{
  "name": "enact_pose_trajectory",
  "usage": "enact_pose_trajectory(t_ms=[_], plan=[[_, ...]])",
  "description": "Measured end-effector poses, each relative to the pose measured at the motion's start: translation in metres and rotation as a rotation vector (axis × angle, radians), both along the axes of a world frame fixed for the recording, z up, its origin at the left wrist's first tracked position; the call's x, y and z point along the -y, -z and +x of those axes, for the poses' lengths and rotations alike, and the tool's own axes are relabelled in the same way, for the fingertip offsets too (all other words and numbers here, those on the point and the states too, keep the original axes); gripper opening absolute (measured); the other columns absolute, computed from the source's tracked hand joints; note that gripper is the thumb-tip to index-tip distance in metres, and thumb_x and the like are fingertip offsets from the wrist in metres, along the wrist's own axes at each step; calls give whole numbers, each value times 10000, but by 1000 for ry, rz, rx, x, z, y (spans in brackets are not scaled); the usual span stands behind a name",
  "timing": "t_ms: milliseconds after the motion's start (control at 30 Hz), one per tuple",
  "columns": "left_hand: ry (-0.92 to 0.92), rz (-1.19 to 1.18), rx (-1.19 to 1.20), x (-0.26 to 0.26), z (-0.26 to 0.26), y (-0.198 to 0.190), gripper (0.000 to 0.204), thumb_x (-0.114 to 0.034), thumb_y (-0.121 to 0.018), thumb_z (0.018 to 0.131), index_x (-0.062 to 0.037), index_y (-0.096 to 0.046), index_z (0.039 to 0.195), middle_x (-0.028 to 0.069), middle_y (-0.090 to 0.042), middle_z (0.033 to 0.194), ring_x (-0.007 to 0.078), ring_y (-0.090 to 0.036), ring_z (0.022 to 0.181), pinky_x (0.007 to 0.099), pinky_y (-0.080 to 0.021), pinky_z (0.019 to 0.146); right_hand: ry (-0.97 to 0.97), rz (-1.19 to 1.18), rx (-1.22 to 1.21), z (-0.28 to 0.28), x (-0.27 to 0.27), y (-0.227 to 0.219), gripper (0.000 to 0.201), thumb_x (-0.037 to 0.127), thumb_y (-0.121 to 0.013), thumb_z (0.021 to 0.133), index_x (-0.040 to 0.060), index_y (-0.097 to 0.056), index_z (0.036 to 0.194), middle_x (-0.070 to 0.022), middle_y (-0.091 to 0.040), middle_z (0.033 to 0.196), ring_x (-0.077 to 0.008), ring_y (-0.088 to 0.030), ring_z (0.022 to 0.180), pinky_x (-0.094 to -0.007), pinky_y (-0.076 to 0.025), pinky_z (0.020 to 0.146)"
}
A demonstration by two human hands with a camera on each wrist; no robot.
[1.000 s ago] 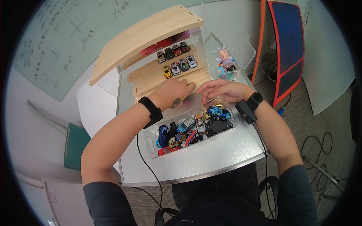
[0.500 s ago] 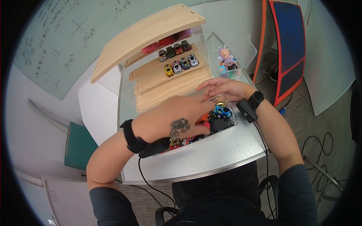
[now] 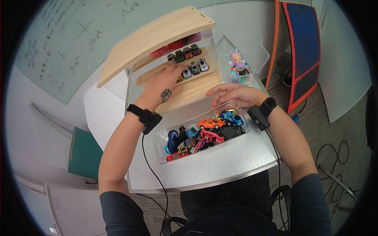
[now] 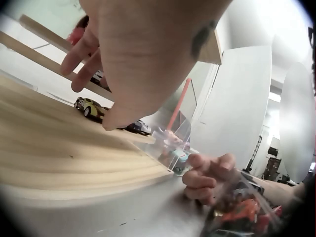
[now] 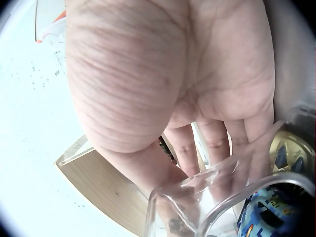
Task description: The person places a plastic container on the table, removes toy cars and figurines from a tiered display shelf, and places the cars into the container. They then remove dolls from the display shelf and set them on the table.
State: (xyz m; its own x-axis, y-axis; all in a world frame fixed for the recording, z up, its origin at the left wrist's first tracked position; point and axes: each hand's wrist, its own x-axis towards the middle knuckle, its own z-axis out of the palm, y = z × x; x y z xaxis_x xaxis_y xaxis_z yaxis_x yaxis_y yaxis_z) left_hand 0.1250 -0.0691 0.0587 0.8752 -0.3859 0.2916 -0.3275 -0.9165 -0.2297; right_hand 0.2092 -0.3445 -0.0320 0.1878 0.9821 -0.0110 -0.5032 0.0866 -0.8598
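My left hand (image 3: 160, 84) is over the stepped wooden shelf (image 3: 197, 84), fingers stretched toward the left end of the lower row of toy cars. It partly covers a yellow toy car (image 4: 90, 109), which stands on its step close by the fingertips. A white toy car (image 3: 187, 73) and others stand to its right. My right hand (image 3: 242, 95) lies behind the clear bin (image 3: 162, 158), palm turned inward, fingers loosely bent and holding nothing. On the bin's pile are an orange toy car (image 3: 211, 124) and a red toy car (image 3: 212, 136).
A wooden roof board (image 3: 157, 43) overhangs the shelf, with clear side panels. To the right stands a small clear box (image 3: 246, 80) holding a doll figure (image 3: 236, 59), its lid raised. Cables (image 3: 152, 167) run from both wrist cameras over the table's front edge.
My left hand went from the shelf's front to the bin, then up to the lower car row. The orange and red cars now lie in the bin. My right hand stayed put.
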Motion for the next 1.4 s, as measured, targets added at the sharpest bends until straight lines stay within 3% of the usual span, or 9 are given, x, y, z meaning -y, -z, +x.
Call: enact_pose_trajectory(t_ms=[333, 433, 500, 667, 833, 900, 933, 1267, 1400], plan=[[59, 187, -14, -1, 12, 19, 417, -180, -670, 851, -69, -585, 1244, 110, -617, 991, 316, -659, 840, 407, -545, 737, 27, -7, -13, 0, 0, 1, 430, 27, -553, 963, -14, -478, 1385, -176, -656, 1120, -238, -647, 1093, -358, -521, 984], [69, 50, 12, 5, -19, 0, 231, -141, -667, 819, -66, -642, 1037, 113, -640, 909, 306, -660, 777, 416, -539, 664, 17, -9, -13, 0, -1, 0, 427, 25, -551, 964, -12, -481, 1384, -175, -653, 1128, -237, -642, 1103, -356, -520, 985], [98, -240, -64, 10, -50, -23, 192, -120, -654, 823, -54, -665, 1003, 141, -647, 870, 331, -650, 769, 422, -527, 666, 18, -11, 2, 0, -1, 0, 422, 24, -549, 964, -8, -486, 1381, -173, -652, 1133, -234, -641, 1103, -349, -516, 985], [-66, -462, -390, 19, -131, -67, 241, -24, -662, 811, -23, -695, 1050, 147, -685, 902, 280, -650, 683, 347, -525, 607, 33, -15, 20, -2, 0, -2, 422, 44, -557, 971, 1, -488, 1385, -152, -654, 1122, -229, -638, 1106, -355, -512, 1001], [-120, -409, -294, 22, -166, -42, 237, -54, -686, 803, -26, -699, 1038, 138, -686, 894, 281, -667, 712, 348, -549, 631, 38, -24, 61, -4, 0, -4, 425, 65, -565, 976, 12, -487, 1391, -135, -656, 1117, -223, -632, 1119, -370, -502, 1024], [-60, -223, -366, 25, -175, -44, 235, -69, -692, 800, -30, -703, 1031, 134, -684, 881, 280, -676, 729, 368, -557, 653, 43, -24, 79, -3, 0, -4, 430, 69, -571, 974, 18, -488, 1393, -135, -656, 1122, -221, -629, 1124, -376, -497, 1032], [-86, -311, -411, 30, -179, -51, 209, -81, -689, 808, -32, -712, 1010, 129, -697, 884, 265, -683, 745, 361, -554, 665, 42, -25, 78, -3, 0, -4, 430, 69, -571, 974, 18, -488, 1393, -135, -656, 1122, -221, -629, 1124, -376, -497, 1032], [-143, -560, -379, 14, -103, -51, 185, -60, -619, 856, -5, -704, 1010, 130, -709, 911, 229, -687, 833, 313, -532, 689, 62, -17, 58, -3, 0, -1, 430, 46, -548, 970, 20, -485, 1394, -183, -652, 1148, -263, -626, 1143, -396, -498, 1015], [65, -343, -244, 20, -39, -28, 356, -83, -609, 873, -51, -610, 1227, 163, -629, 1136, 287, -646, 1020, 386, -529, 820, 44, -1, 24, -4, 1, -6, 423, 57, -550, 980, 9, -482, 1395, -149, -655, 1126, -234, -632, 1121, -385, -507, 1021]])
